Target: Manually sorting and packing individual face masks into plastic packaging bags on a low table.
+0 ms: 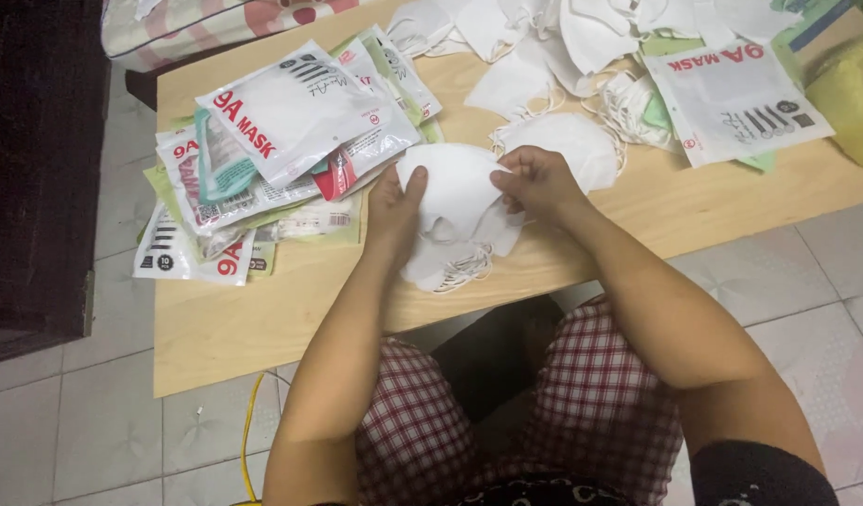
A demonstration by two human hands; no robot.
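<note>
At centre frame, the left hand (394, 201) and right hand (536, 180) were both pinched shut on a small stack of white masks (455, 201) above the counter (263, 319) near its front edge. Risk: dangling ear loops (464, 270) could snag, or lower masks slip floorward.

We cannot see the lower part of the white mask (455, 192) where our left hand (394, 201) and right hand (534, 178) cover it, nor count the stacked masks beneath. At the table's (263, 319) far edge, the loose mask pile (581, 33) is cut off by the frame. The lower packets in the packet stack (263, 159) near the left edge lie mostly hidden.
</note>
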